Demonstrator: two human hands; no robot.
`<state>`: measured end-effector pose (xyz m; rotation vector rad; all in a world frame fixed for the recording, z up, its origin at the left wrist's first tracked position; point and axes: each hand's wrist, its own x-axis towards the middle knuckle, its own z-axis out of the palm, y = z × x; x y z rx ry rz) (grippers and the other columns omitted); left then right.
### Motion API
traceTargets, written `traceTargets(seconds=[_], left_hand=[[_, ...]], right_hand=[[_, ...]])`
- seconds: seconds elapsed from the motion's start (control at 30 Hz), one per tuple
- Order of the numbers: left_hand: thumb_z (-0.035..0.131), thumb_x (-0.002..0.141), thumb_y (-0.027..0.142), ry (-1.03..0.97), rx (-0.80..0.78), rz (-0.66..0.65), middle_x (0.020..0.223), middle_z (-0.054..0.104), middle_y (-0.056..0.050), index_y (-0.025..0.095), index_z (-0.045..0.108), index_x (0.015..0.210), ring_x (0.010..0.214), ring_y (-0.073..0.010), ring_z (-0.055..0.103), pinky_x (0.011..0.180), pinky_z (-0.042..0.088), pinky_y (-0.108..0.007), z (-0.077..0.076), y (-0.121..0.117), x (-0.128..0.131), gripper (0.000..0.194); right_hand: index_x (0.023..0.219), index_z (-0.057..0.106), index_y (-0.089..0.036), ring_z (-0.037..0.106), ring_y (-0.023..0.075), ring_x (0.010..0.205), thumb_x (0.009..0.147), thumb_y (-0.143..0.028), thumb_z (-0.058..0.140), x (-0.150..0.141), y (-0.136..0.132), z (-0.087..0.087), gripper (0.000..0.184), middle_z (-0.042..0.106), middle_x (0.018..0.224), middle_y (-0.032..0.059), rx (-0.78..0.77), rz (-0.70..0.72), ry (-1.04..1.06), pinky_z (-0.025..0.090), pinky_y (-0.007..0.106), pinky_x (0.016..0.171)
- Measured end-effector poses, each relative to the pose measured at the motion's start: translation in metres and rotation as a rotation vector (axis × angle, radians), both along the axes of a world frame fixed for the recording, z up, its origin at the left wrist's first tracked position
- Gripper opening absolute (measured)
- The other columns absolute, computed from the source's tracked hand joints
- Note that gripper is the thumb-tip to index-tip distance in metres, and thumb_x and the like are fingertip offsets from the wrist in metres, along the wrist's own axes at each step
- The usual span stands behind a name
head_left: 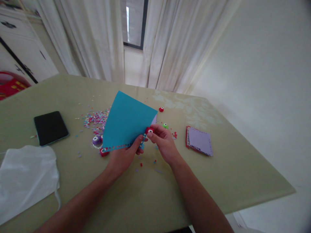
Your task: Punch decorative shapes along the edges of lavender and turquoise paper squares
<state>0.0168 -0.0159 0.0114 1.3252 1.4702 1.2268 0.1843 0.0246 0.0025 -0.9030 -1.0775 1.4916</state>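
In the head view, both forearms are reaching in from the lower edge and slanting toward each other over the counter [243, 165]. The left hand [122, 158] is holding the blue paper [130, 118] above the counter by its lower right part, its thumb pressing the front while its other fingers are curling behind. The right hand [165, 144] is turning inward, pinching a red punch [149, 130] between thumb and fingers at the paper's right edge, just beside the left thumb
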Motion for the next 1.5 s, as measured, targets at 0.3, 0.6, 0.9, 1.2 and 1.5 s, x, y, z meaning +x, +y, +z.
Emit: traceTargets(seconds=[0.3,0.6,0.9,1.2,1.5], left_hand=[[0.074,0.086,0.052,-0.040,0.015,-0.073,0.075,0.082,-0.003,0.023,0.076,0.090,0.055,-0.0215,0.074,0.054,0.060,-0.031,-0.007,0.001,0.002,0.029],[0.074,0.086,0.049,0.008,0.001,-0.077,0.063,0.077,-0.002,0.025,0.077,0.080,0.055,-0.0223,0.074,0.056,0.060,-0.032,-0.013,0.001,0.003,0.025],[0.074,0.086,0.052,-0.007,-0.030,-0.099,0.067,0.078,-0.002,0.025,0.078,0.084,0.056,-0.0219,0.073,0.056,0.061,-0.032,-0.011,0.001,0.002,0.027],[0.076,0.083,0.050,-0.050,-0.055,-0.113,0.077,0.082,-0.003,0.025,0.078,0.088,0.056,-0.0220,0.074,0.056,0.062,-0.032,-0.008,0.003,0.003,0.025],[0.076,0.082,0.050,-0.041,-0.045,-0.116,0.078,0.083,-0.003,0.025,0.077,0.087,0.057,-0.0212,0.075,0.055,0.062,-0.031,-0.006,0.003,0.003,0.025]], right_hand=[[0.082,0.072,-0.021,0.057,0.0137,0.067,0.072,-0.057,0.098,0.004,-0.001,0.003,0.046,0.063,0.073,-0.0026,-0.100,0.112,-0.028,0.041,0.028,0.061],[0.078,0.068,-0.021,0.053,0.0128,0.063,0.070,-0.060,0.099,0.001,0.000,0.000,0.050,0.059,0.071,-0.0037,-0.120,0.090,-0.020,0.042,0.028,0.060],[0.079,0.067,-0.022,0.048,0.0123,0.058,0.080,-0.066,0.090,0.001,0.001,-0.005,0.050,0.056,0.067,-0.0043,-0.064,0.085,-0.101,0.037,0.029,0.058],[0.073,0.064,-0.022,0.050,0.0124,0.057,0.078,-0.065,0.092,-0.001,0.000,-0.004,0.052,0.057,0.062,-0.0039,-0.058,0.063,-0.111,0.036,0.028,0.057],[0.073,0.063,-0.022,0.045,0.0116,0.057,0.079,-0.067,0.090,-0.001,0.000,-0.008,0.053,0.054,0.063,-0.0051,-0.052,0.073,-0.120,0.034,0.028,0.057]])
